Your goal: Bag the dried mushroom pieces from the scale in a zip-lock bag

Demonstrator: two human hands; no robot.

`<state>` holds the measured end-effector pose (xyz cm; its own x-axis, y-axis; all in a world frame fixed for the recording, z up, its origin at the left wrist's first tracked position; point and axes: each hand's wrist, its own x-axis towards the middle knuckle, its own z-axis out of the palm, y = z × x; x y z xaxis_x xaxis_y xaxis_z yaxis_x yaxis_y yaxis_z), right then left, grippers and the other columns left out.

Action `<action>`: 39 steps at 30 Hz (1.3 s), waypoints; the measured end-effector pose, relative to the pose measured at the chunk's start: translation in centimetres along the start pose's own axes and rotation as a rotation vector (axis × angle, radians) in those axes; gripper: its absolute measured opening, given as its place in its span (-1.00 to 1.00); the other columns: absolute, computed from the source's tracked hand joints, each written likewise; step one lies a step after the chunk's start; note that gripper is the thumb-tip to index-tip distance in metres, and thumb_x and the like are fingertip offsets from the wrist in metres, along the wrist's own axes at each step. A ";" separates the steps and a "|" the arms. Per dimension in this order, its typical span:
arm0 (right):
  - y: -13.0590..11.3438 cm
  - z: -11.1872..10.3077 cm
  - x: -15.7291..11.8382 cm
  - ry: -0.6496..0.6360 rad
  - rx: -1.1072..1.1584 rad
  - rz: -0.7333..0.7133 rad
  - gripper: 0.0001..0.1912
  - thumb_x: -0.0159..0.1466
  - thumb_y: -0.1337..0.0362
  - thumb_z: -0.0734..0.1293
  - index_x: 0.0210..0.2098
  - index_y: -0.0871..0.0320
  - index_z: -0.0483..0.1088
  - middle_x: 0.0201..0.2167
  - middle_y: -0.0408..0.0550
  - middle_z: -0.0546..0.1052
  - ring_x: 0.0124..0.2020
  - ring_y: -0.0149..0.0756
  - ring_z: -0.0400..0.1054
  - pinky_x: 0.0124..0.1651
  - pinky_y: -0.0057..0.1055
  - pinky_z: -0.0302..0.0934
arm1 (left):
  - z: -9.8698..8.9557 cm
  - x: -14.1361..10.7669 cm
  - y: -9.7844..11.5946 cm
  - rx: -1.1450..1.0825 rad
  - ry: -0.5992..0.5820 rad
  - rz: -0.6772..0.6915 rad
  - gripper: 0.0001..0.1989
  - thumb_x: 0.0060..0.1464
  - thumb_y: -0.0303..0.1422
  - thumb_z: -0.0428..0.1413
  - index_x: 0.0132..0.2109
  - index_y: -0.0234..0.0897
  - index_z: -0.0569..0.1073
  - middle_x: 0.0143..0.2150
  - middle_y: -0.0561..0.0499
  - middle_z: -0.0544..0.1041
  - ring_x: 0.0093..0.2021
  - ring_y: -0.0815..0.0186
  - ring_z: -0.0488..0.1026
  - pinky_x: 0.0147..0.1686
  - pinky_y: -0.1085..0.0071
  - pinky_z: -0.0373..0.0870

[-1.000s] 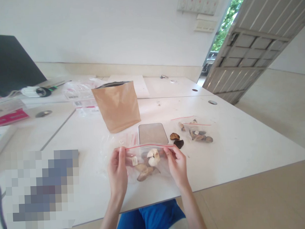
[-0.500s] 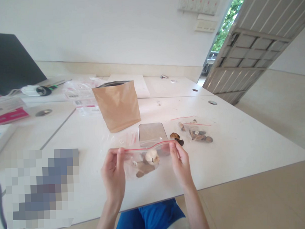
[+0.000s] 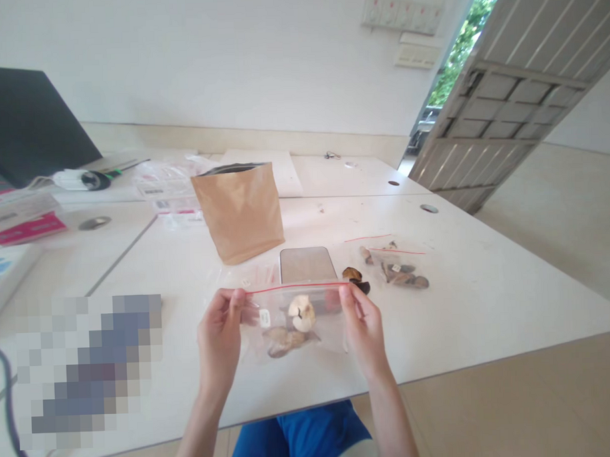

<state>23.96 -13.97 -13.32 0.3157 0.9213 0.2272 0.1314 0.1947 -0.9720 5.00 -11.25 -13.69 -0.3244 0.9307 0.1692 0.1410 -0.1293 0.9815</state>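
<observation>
A clear zip-lock bag (image 3: 323, 331) with a red seal line is stretched between my hands, above the near part of the table. Inside it lie pieces that look like dried mushrooms (image 3: 302, 313). My left hand (image 3: 221, 331) pinches the bag's top left corner. With thumb and fingers closed, my right hand (image 3: 363, 326) grips the top right corner. Just beyond the bag is a flat scale-like device (image 3: 306, 263), its near edge hidden. Loose dark mushroom pieces (image 3: 354, 277) lie by my right hand. Farther right rest filled zip-lock bags (image 3: 404, 272).
A brown paper pouch (image 3: 242, 214) stands upright with its top open. More clear bags (image 3: 251, 277) lie in front of it. At the left are a dark monitor (image 3: 31, 125), a white device (image 3: 76, 179), pink-and-white packages (image 3: 27, 225) and a blurred-out object (image 3: 100, 369).
The bag's top edge is pulled straighter and wider, and its mushroom pieces show more clearly. My left hand has shifted slightly left. The whole view has moved a little.
</observation>
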 end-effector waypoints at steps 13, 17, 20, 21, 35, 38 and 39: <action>-0.1 0.6 -0.4 -0.027 -0.046 0.018 -0.56 0.37 0.01 0.05 -0.04 0.07 0.42 -0.10 -0.02 0.52 -0.16 -0.28 0.38 -0.06 -0.35 0.23 | 0.0 -1.2 -2.1 -0.317 -0.124 -0.197 -0.70 -0.02 -0.09 0.20 -0.31 -0.26 0.50 -0.33 0.06 0.55 -0.26 0.40 0.44 -0.20 0.56 0.32; 0.1 1.1 0.3 0.036 -0.099 -0.101 -0.59 0.38 0.05 0.04 -0.12 0.12 0.41 -0.20 -0.01 0.52 -0.18 -0.30 0.38 -0.10 -0.39 0.22 | 0.1 -1.2 -2.4 -0.310 -0.111 -0.187 -0.67 -0.04 -0.08 0.21 -0.27 -0.26 0.52 -0.24 0.01 0.58 -0.18 0.37 0.47 -0.16 0.57 0.33; 0.6 1.5 0.8 0.127 -0.184 -0.168 -0.63 0.38 0.06 0.05 -0.31 0.13 0.34 -0.44 -0.10 0.45 -0.38 -0.35 0.34 -0.26 -0.43 0.22 | 0.1 -1.3 -2.5 -0.274 -0.096 -0.148 -0.68 -0.03 -0.09 0.21 -0.30 -0.27 0.54 -0.21 -0.01 0.59 -0.13 0.34 0.48 -0.14 0.56 0.34; 0.8 1.5 1.0 0.160 -0.201 -0.178 -0.64 0.37 0.05 0.05 -0.35 0.13 0.31 -0.50 -0.13 0.40 -0.44 -0.36 0.31 -0.32 -0.45 0.21 | 0.1 -1.4 -2.4 -0.252 -0.081 -0.132 -0.69 -0.03 -0.09 0.20 -0.31 -0.26 0.54 -0.23 0.00 0.60 -0.15 0.35 0.49 -0.16 0.56 0.35; 0.9 2.5 0.2 0.291 0.070 -0.069 -0.60 0.29 -0.04 0.17 -0.45 0.15 0.29 -0.57 -0.15 0.42 -0.70 -0.50 0.12 -0.67 -0.53 0.04 | 1.1 -2.4 0.5 -0.060 0.107 0.013 -0.71 0.09 -0.12 0.09 -0.35 -0.28 0.45 -0.65 0.14 0.40 -0.62 0.47 0.32 -0.57 0.59 0.27; 1.0 2.4 0.2 0.268 0.102 -0.005 -0.58 0.26 -0.08 0.18 -0.46 0.15 0.28 -0.58 -0.16 0.41 -0.74 -0.53 0.03 -0.72 -0.53 -0.07 | 1.0 -2.1 0.5 -0.082 0.079 -0.004 -0.71 0.08 -0.12 0.09 -0.33 -0.28 0.45 -0.64 0.14 0.40 -0.63 0.46 0.32 -0.60 0.57 0.27; 1.0 2.2 0.3 0.251 0.101 0.013 -0.57 0.25 -0.09 0.19 -0.45 0.16 0.29 -0.57 -0.15 0.42 -0.74 -0.53 0.04 -0.71 -0.53 -0.05 | 0.8 -1.9 0.5 -0.079 0.057 -0.006 -0.70 0.08 -0.11 0.09 -0.32 -0.28 0.45 -0.63 0.13 0.41 -0.62 0.45 0.34 -0.59 0.56 0.29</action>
<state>22.11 -12.75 -14.39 0.5415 0.8140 0.2101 0.0354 0.2277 -0.9731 6.46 -12.82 -13.63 -0.3777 0.9110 0.1656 0.0657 -0.1520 0.9862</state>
